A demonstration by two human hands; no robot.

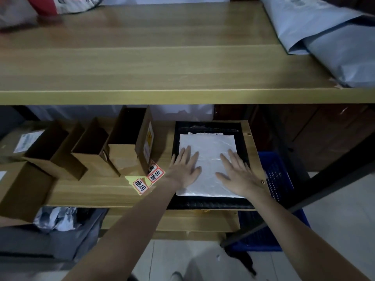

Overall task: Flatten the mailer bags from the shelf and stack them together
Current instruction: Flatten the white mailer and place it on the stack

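1. While both hands are lying flat on it, the white mailer bag (207, 159) is resting on a black mailer bag (209, 203) on the lower shelf (91, 191), right of the cardboard boxes (113, 151).
2. The left hand (185, 169) and right hand (238, 175) are pressing with straight, spread fingers; neither grip is closing on anything.
3. The bag is looking thin, light, soft and probably slippery, so it is likely sliding easily.
4. Pinching an edge or corner is likely working best for lifting.
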